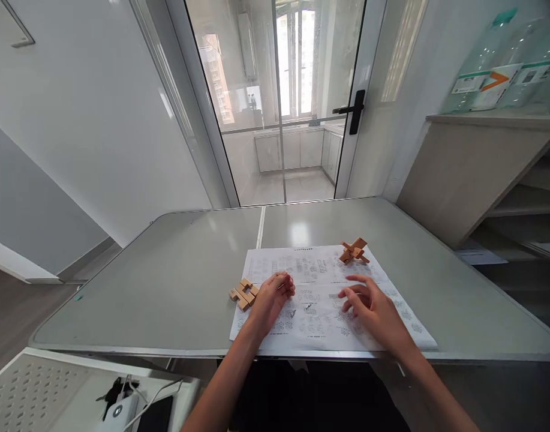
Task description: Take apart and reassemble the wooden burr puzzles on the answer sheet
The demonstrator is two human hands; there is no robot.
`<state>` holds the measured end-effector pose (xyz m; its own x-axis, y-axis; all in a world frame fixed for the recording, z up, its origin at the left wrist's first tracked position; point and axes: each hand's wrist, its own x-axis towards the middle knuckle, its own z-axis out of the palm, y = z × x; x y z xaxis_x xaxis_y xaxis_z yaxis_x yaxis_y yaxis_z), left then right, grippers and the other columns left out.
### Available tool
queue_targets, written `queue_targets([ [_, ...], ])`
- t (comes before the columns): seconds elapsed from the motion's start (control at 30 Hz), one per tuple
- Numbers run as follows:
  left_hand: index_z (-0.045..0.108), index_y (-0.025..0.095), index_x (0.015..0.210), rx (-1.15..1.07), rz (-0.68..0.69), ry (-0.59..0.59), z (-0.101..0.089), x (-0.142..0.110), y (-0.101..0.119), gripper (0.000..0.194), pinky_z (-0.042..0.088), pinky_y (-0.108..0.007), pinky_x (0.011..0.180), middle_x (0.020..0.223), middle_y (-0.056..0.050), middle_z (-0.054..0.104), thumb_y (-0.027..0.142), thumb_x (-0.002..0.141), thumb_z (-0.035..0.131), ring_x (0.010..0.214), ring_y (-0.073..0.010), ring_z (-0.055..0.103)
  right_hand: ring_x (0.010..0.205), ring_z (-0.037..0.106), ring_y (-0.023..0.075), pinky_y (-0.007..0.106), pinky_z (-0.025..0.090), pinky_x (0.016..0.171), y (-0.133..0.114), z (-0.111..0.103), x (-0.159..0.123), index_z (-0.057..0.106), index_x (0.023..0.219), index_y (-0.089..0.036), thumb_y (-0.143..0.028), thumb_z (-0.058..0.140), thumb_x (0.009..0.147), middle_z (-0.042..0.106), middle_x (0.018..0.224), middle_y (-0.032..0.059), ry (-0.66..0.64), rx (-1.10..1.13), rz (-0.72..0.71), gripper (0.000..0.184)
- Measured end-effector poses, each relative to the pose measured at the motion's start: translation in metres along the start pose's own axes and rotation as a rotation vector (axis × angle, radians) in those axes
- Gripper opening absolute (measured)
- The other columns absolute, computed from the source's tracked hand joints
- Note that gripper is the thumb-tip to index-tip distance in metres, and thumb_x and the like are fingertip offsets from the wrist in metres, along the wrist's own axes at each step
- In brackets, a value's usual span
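My left hand (pixel 272 295) is over the left half of a printed paper sheet (pixel 319 343), its fingers curled in together with nothing visible in them. Just left of that wrist, several small wooden puzzle blocks (pixel 244 294) lie grouped at the sheet's left edge. My right hand (pixel 371 309) hovers over the right half of the sheet, fingers bent and spread apart, holding nothing. Beyond it, near the far right corner of the paper, sits an interlocked wooden burr puzzle (pixel 354 251) with pieces sticking out at angles. Small line drawings cover the sheet.
The paper lies on a grey-green table (pixel 167 288) by a glass door with a black handle (pixel 356 112). At the lower left, a white stand (pixel 41 384) carries keys, a white device and a cable. Plastic bottles (pixel 486 66) stand on a shelf at the right.
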<state>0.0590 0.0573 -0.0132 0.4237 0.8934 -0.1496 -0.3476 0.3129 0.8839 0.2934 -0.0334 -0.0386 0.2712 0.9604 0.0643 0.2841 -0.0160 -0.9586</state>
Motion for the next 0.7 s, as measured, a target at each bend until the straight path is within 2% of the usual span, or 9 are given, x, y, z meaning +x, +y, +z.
queue_targets([
  [0.1,0.06,0.017,0.083,0.08,0.024,-0.005,0.002,0.0,0.001,0.026,0.047,-0.029,0.079,0.085,-0.003,0.058,0.039,0.089,0.072,0.078,-0.0145,0.056,0.072,0.069,0.0204,0.033,0.054,0.07,0.003,0.001,-0.006,0.061,0.11,-0.023,-0.051,0.054,0.097,0.076,0.088,0.0048,-0.067,-0.04,-0.02,0.033],
  [0.27,0.062,0.018,0.082,0.281,0.085,-0.021,0.01,-0.011,0.002,0.027,0.045,-0.028,0.079,0.08,0.0,0.06,0.042,0.09,0.073,0.075,-0.0147,0.054,0.071,0.067,0.02,0.032,0.052,0.069,0.004,0.0,-0.007,0.065,0.103,-0.022,-0.054,0.053,0.097,0.074,0.084,0.004,-0.09,-0.07,-0.034,0.034],
  [0.33,0.065,0.019,0.085,0.442,0.12,-0.047,0.011,-0.021,0.004,0.024,0.045,-0.028,0.077,0.079,0.001,0.062,0.041,0.091,0.072,0.076,-0.0155,0.056,0.069,0.066,0.0202,0.032,0.051,0.068,0.003,0.0,-0.008,0.065,0.102,-0.023,-0.055,0.052,0.097,0.074,0.084,0.0041,-0.088,-0.081,-0.045,0.035],
  [0.4,0.065,0.02,0.089,0.766,0.215,-0.072,0.005,-0.031,0.007,0.025,0.046,-0.029,0.076,0.081,0.0,0.065,0.043,0.098,0.061,0.077,-0.0174,0.058,0.07,0.066,0.0206,0.032,0.05,0.068,0.004,0.001,-0.009,0.066,0.102,-0.023,-0.054,0.051,0.097,0.074,0.085,0.0044,-0.086,-0.079,-0.048,0.035],
  [0.43,0.065,0.021,0.089,0.931,0.292,-0.049,0.0,-0.036,0.01,0.026,0.046,-0.03,0.076,0.082,-0.001,0.067,0.042,0.101,0.057,0.078,-0.0186,0.059,0.071,0.066,0.0207,0.032,0.05,0.068,0.004,0.001,-0.009,0.065,0.103,-0.023,-0.054,0.051,0.097,0.074,0.086,0.0044,-0.087,-0.075,-0.049,0.035],
  [0.5,0.064,0.022,0.09,1.189,0.488,0.079,-0.015,-0.043,0.016,0.024,0.048,-0.035,0.083,0.09,-0.004,0.067,0.04,0.101,0.054,0.085,-0.0217,0.06,0.072,0.066,0.0209,0.032,0.05,0.069,0.006,0.001,-0.009,0.066,0.103,-0.023,-0.053,0.051,0.097,0.074,0.086,0.0042,-0.086,-0.072,-0.05,0.034],
  [0.57,0.065,0.022,0.101,1.362,0.64,0.279,-0.033,-0.047,0.02,0.019,0.047,-0.043,0.095,0.106,-0.008,0.066,0.04,0.098,0.059,0.103,-0.0275,0.059,0.073,0.066,0.0208,0.032,0.05,0.069,0.008,0.001,-0.009,0.066,0.103,-0.023,-0.053,0.051,0.098,0.074,0.086,0.0039,-0.085,-0.073,-0.051,0.034],
  [0.63,0.061,0.021,0.116,1.472,0.653,0.469,-0.052,-0.048,0.022,0.036,0.044,-0.051,0.102,0.123,-0.012,0.061,0.048,0.092,0.066,0.116,-0.0335,0.054,0.072,0.066,0.0205,0.031,0.049,0.068,0.009,0.002,-0.009,0.066,0.103,-0.023,-0.053,0.051,0.098,0.074,0.086,0.0035,-0.086,-0.076,-0.052,0.033],
  [0.7,0.056,0.021,0.128,1.532,0.585,0.536,-0.066,-0.048,0.022,0.056,0.042,-0.057,0.106,0.133,-0.015,0.056,0.056,0.087,0.07,0.125,-0.038,0.05,0.072,0.066,0.0202,0.031,0.049,0.067,0.009,0.002,-0.01,0.066,0.103,-0.024,-0.052,0.05,0.098,0.075,0.086,0.003,-0.086,-0.076,-0.047,0.033],
])
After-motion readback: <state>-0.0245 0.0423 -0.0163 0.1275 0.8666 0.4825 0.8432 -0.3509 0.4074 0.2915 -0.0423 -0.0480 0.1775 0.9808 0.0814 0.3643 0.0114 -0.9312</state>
